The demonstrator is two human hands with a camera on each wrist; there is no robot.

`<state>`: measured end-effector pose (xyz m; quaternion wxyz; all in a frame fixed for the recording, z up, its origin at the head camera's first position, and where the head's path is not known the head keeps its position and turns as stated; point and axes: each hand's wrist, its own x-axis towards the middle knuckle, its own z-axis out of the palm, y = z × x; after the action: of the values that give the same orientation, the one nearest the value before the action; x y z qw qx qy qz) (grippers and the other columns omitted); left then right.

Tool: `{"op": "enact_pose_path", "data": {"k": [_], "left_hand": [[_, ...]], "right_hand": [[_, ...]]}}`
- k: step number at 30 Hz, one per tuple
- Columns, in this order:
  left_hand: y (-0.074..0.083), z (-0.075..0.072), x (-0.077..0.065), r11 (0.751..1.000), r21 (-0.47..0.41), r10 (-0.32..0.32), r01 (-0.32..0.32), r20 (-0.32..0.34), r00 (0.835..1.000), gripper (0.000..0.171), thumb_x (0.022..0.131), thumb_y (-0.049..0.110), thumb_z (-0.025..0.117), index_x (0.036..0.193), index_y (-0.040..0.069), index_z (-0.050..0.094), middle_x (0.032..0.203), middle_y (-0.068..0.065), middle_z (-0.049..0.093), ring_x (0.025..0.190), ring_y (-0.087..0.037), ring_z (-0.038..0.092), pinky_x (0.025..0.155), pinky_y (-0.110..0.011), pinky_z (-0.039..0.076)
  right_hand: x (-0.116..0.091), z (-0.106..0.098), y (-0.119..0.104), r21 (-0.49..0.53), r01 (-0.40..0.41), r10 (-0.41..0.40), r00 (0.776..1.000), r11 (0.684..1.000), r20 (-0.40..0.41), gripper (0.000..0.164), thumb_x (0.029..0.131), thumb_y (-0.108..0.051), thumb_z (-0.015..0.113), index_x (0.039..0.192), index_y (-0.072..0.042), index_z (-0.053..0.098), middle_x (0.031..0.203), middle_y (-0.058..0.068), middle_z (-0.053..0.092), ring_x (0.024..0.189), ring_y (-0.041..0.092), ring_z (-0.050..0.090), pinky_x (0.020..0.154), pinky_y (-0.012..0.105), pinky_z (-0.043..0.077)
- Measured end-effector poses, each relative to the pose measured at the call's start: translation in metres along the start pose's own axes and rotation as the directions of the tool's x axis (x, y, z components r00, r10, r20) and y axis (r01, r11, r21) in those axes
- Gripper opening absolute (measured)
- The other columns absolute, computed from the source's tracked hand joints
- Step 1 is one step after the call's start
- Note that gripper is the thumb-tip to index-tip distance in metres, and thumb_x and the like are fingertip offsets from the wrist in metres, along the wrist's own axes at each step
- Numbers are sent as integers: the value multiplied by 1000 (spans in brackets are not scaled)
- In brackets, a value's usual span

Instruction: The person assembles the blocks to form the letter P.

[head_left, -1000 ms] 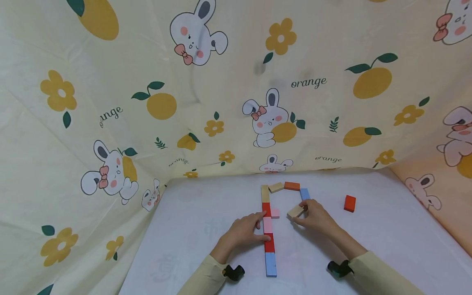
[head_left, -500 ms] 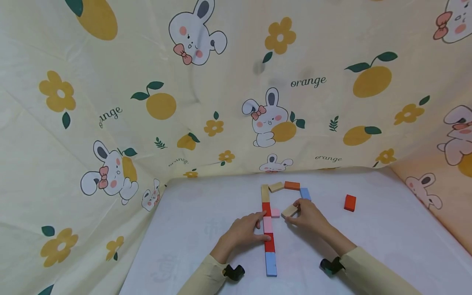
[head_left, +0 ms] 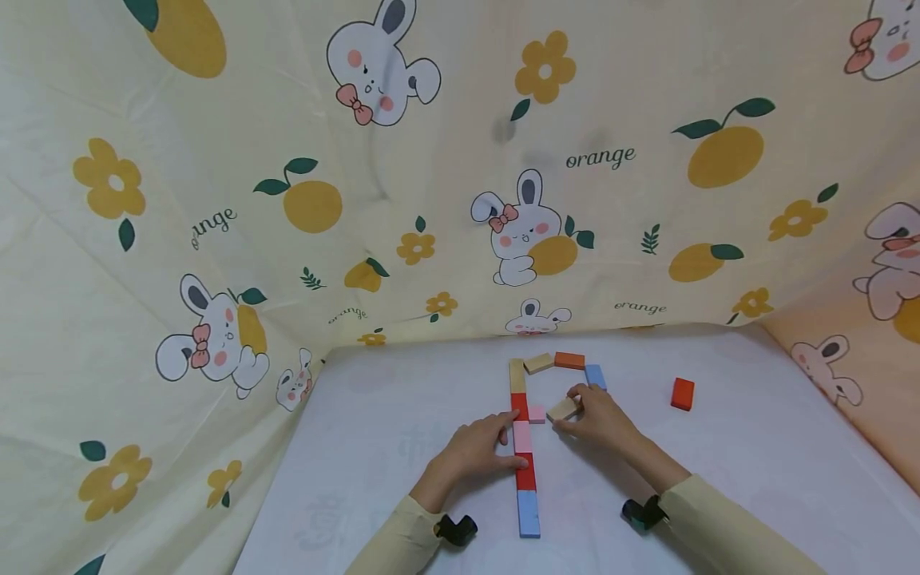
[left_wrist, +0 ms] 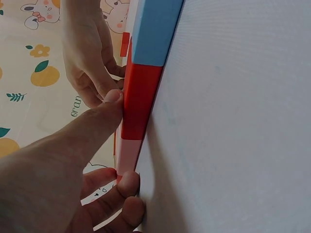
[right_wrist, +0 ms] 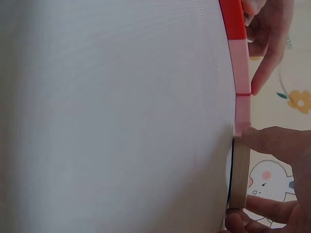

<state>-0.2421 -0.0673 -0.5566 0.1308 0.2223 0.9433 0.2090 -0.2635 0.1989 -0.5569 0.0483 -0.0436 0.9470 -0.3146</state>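
Observation:
A line of flat coloured blocks runs away from me: blue (head_left: 528,515), red (head_left: 528,479), pink (head_left: 521,436), red, and plain wood (head_left: 517,375) at the far end. My left hand (head_left: 470,449) rests along its left side, thumb on the nearer red block and index finger at the farther one. With thumb and fingers at its ends, my right hand (head_left: 609,419) pinches a plain wooden block (head_left: 561,410). In the right wrist view this wooden block (right_wrist: 239,172) lies low over the table, its end right at a pink block (right_wrist: 242,114) that juts from the line.
From the line's far end a curve continues through a wooden block (head_left: 539,363), an orange block (head_left: 569,361) and a blue block (head_left: 595,376). One red block (head_left: 683,394) lies apart on the right of the white table (head_left: 359,447). A printed cloth (head_left: 446,200) hangs behind.
My right hand has moved left with the wooden block, bringing it close to the jutting pink block; the last half second shows only a slight shift. My left hand has stayed in place.

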Motion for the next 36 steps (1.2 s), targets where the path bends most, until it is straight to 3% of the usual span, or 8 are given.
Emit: {"op": "enact_pose_path", "data": {"k": [25,36], "left_hand": [[4,-4,-2,1000,-12,-15,15,1,1000,91,87,59,84,162,24,48,92,11,54,86,-5,51,88,-45,45],[4,-3,-1,1000,-8,-19,19,0,1000,91,87,60,84,163,26,48,93,11,54,87,-5,51,85,-41,44]], "right_hand": [[1,1,-3,49,-42,42,999,998,7,66,84,-32,94,129,2,59,113,18,64,97,28,60,86,43,60],[-2,-1,-3,67,-51,50,999,996,9,61,86,-29,92,127,2,60,111,18,65,96,29,60,87,45,60]]}}
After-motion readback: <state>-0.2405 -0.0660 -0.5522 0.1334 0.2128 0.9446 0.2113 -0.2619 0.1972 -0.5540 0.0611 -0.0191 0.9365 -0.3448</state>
